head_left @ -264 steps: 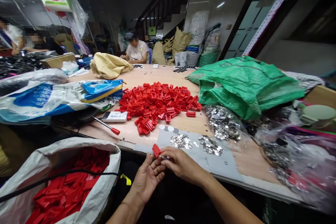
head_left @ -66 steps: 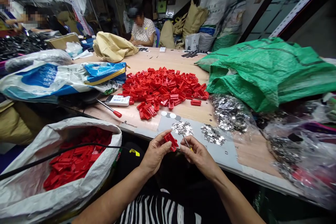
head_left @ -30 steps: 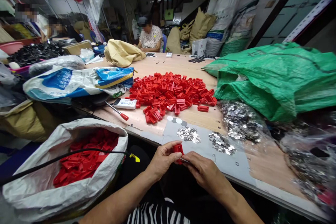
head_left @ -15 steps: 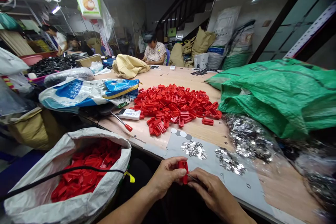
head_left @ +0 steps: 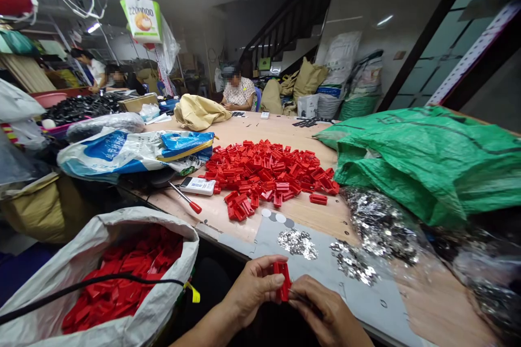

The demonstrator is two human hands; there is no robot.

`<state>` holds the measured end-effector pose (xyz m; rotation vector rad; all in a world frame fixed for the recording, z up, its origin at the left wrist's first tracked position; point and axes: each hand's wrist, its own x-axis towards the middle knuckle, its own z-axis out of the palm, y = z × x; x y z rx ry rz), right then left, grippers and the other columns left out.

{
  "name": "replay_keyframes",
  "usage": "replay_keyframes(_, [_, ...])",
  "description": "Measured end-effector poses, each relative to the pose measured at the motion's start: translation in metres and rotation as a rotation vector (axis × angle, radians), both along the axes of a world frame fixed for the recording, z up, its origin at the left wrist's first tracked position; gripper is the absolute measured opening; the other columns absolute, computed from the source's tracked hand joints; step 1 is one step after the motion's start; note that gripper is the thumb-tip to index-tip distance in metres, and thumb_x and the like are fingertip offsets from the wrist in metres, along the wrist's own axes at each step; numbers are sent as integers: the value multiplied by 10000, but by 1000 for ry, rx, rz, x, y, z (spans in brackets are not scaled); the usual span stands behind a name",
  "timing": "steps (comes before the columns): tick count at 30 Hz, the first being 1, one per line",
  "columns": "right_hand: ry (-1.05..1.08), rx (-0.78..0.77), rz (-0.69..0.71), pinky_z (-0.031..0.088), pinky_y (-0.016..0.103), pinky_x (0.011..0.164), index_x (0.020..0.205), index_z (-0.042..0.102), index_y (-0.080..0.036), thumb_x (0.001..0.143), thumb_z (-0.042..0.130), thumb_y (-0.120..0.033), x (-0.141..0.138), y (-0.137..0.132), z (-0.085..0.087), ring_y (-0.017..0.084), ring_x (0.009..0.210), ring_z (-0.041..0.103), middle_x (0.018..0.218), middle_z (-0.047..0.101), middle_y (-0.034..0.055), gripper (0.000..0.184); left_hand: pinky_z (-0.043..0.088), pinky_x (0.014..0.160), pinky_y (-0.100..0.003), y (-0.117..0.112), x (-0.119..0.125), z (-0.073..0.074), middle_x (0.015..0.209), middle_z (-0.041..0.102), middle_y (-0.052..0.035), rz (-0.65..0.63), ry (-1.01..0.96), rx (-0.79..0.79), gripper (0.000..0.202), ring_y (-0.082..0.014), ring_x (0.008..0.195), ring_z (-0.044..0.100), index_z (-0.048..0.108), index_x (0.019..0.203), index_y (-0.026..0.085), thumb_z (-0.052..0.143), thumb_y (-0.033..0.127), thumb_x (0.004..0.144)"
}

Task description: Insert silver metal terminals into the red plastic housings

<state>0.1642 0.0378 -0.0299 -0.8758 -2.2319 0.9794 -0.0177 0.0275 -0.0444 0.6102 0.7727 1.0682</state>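
My left hand (head_left: pixel 257 288) is closed on a small red plastic housing (head_left: pixel 282 281), pinching it upright between thumb and fingers at the table's near edge. Beside it, my right hand (head_left: pixel 316 306) is closed on a thin dark metal tool (head_left: pixel 300 296), whose tip meets the lower part of the housing; the fingers hide most of it. Just beyond my hands, two small piles of flat silvery metal pieces (head_left: pixel 298 243) lie on a grey sheet (head_left: pixel 272 234). Farther back is a heap of similar red housings (head_left: pixel 264 165).
An open white sack (head_left: pixel 163 303) of red pieces stands at my left, a black cord (head_left: pixel 134 277) across it. A red-handled screwdriver (head_left: pixel 194 206) and a white device (head_left: pixel 198 185) lie left of the heap. A green sack (head_left: pixel 415 157) covers the right side. A person (head_left: pixel 238 92) sits opposite.
The view has tilted slightly upward and shifted. Both hands stay together on the red housing, which has turned a little; the tool is still at its lower part.
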Motion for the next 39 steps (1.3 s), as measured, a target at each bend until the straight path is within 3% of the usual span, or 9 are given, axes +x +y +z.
replay_keyframes(6, [-1,-114,-21,486,278,727,897,634,-240,892,527,-273,-1,-1,7,182,799,614,867,655,44,113,445,610,-229,-4,1,-1,813,615,-39,-11,3,38,473,-104,662,565,680,1064,170,804,297,625])
replay_keyframes(13, [38,-200,-178,419,274,629,806,623,-219,876,537,-350,-2,-3,7,164,688,533,772,605,20,171,452,662,-245,-4,6,-4,827,657,-45,35,22,88,495,-135,732,579,663,1105,181,797,272,637])
replay_keyframes(21, [235,-442,-264,364,233,571,708,444,-212,794,615,-460,-3,4,-4,122,615,419,653,452,-48,313,442,783,-272,-5,9,-2,867,681,-36,43,59,194,451,-152,821,587,655,1088,183,781,216,656])
replay_keyframes(25, [209,-403,-312,393,239,586,755,477,-211,787,621,-472,-4,10,-9,130,631,453,671,485,-41,300,453,762,-270,1,8,0,893,669,-25,45,102,241,413,-151,816,599,615,1015,203,790,203,641])
replay_keyframes(29, [84,-266,-369,460,307,749,994,573,-222,857,529,-452,-3,14,-11,193,825,567,909,610,28,272,466,779,-294,13,2,-7,979,665,-37,79,220,354,384,-165,845,609,567,969,212,778,203,649])
replay_keyframes(33, [-29,-111,-366,452,360,864,1046,632,-237,898,451,-384,-1,17,-16,225,952,589,982,629,70,276,463,826,-316,25,-7,-19,933,682,-39,126,570,472,356,-182,850,621,604,1003,204,745,199,676])
replay_keyframes(39, [-152,-85,-388,488,331,792,1017,646,-238,865,502,-307,0,18,-16,208,855,643,972,696,46,220,460,921,-342,33,-12,-23,1112,682,-52,78,899,633,432,-209,1011,623,631,1131,238,710,193,709])
